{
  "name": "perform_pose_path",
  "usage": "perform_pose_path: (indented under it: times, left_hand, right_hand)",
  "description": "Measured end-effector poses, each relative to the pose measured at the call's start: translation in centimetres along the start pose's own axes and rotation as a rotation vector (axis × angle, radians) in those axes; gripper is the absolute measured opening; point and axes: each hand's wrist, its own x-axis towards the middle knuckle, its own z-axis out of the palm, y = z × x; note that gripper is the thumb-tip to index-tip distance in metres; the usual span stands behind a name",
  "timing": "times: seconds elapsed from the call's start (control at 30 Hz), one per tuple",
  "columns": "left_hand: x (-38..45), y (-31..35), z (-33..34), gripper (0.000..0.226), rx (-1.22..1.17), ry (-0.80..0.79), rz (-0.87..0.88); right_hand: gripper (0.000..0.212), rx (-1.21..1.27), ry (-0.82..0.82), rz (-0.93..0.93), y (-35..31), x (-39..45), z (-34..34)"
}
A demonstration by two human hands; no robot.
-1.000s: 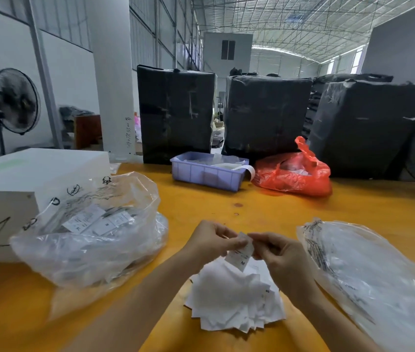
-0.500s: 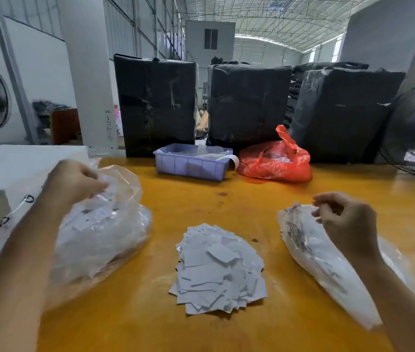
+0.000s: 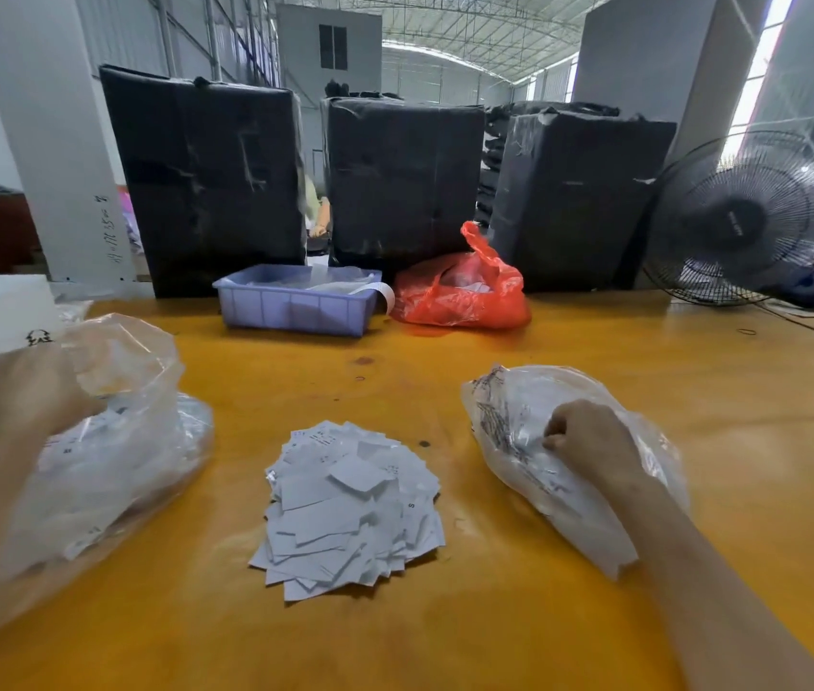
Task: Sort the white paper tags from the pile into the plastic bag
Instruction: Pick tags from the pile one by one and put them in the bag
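The fingers (image 3: 552, 437) of the right hand (image 3: 589, 441) are curled at the mouth of the right plastic bag (image 3: 534, 471), at three o'clock; whether they pinch a tag I cannot tell. The left hand (image 3: 31, 391), at nine o'clock, reaches into the left plastic bag (image 3: 135, 471), its fingers hidden. On the yellow counter (image 3: 445, 630), both bags already hold tags. The pile of white paper tags (image 3: 350, 506), at centre, is sizeable, so I judge much sorting remains.

A glossy yellow-orange wooden table (image 3: 445, 640) is seen under matt white paper tags (image 3: 350, 501), two crinkled clear plastic bags (image 3: 135, 471) (image 3: 509, 431) and a shiny red plastic bag (image 3: 465, 291).
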Motion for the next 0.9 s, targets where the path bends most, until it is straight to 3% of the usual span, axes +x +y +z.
perform_pose_path:
  times: [0.1, 0.17, 0.27, 0.33, 0.43, 0.6, 0.73, 0.8, 0.9]
  left_hand:
    - [-1.8, 4.0, -2.2, 0.032, 0.041, 0.074, -0.055]
    - [-3.2, 6.5, -3.2, 0.041, 0.04, 0.116, -0.04]
    - [-5.8, 10.3, -3.5, 0.042, 0.043, 0.293, 0.154]
    - [-7.9, 12.8, -3.4, 0.04, -0.122, 0.309, 0.325]
    - [-10.7, 15.7, -2.1, 0.033, -0.385, 0.171, 0.469]
    - [-13.4, 18.2, 0.7, 0.023, -0.577, -0.114, 0.564]
    - [-14.2, 18.7, 1.9, 0.016, -0.723, -0.25, 0.533]
    - [-14.3, 18.8, 2.2, 0.013, -0.802, -0.319, 0.48]
    - [-14.5, 18.9, 2.6, 0.026, -0.935, -0.417, 0.381]
  right_hand:
    - [0.011, 0.003, -0.012, 0.016, 0.1, 0.2, -0.2]
    - [0.017, 0.089, 0.043, 0.029, -0.1, 0.4, -0.8]
    - [0.02, 0.24, 0.073, 0.06, -0.4, 0.6, -1.6]
    - [0.02, 0.359, 0.024, 0.105, -0.4, 0.4, -1.8]
    - [0.018, 0.495, -0.003, 0.139, -0.3, 0.2, -1.5]
    - [0.008, 0.857, 0.087, 0.134, -0.7, 0.2, -1.8]
    - [0.018, 0.977, 0.165, 0.118, -1.1, 0.1, -1.6]
    - [0.013, 1.03, 0.206, 0.146, -1.2, 0.1, -1.6]
    - [0.008, 1.395, 0.029, 0.122, -2.3, -0.5, -2.4]
